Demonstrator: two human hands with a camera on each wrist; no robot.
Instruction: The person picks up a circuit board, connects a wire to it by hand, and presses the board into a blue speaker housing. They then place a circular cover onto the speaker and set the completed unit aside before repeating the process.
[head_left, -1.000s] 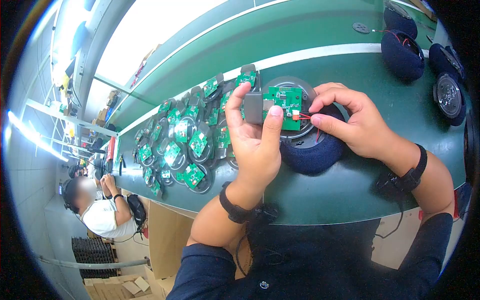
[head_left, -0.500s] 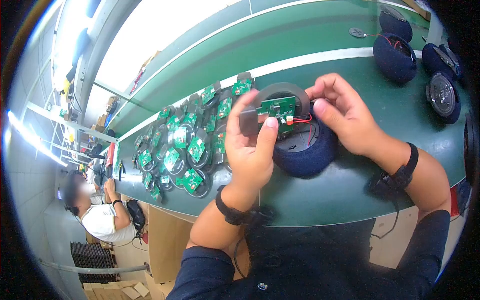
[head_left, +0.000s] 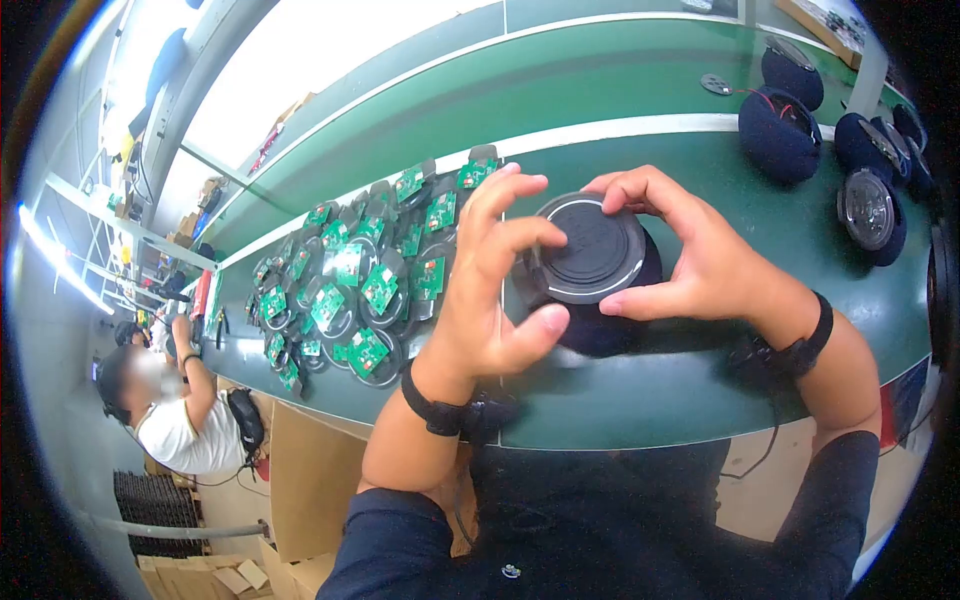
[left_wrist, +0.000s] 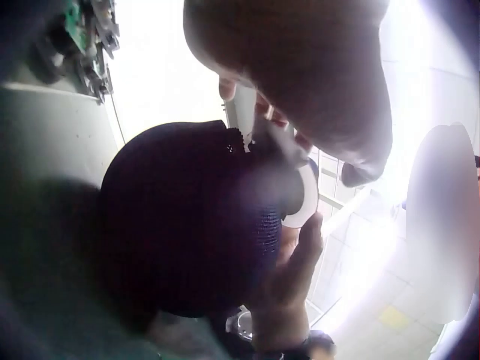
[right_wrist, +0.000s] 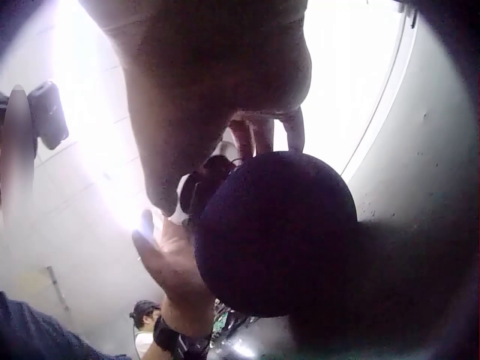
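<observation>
A round black cover (head_left: 592,250) with concentric ridges lies face up over the navy fabric-covered round housing (head_left: 612,338). My right hand (head_left: 700,255) grips the cover's rim, thumb on the near side and fingers on the far side. At its left, my left hand (head_left: 490,290) is spread, one fingertip overlapping the cover's face and the thumb apart from the rim. In the left wrist view the housing (left_wrist: 187,217) is a dark ball on the bench, and in the right wrist view the same housing (right_wrist: 277,232) sits below the fingers. The cover's underside is hidden.
Several round covers with green circuit boards (head_left: 368,352) crowd the green bench (head_left: 640,400) to the left. More navy housings (head_left: 780,135) stand at the far right, one with red wires to a small disc (head_left: 715,84). A seated person (head_left: 190,425) works farther left.
The cover has turned over, so its circuit board and red wires are now hidden, and it sits on the housing. My left hand has loosened its hold; my right hand has taken the rim.
</observation>
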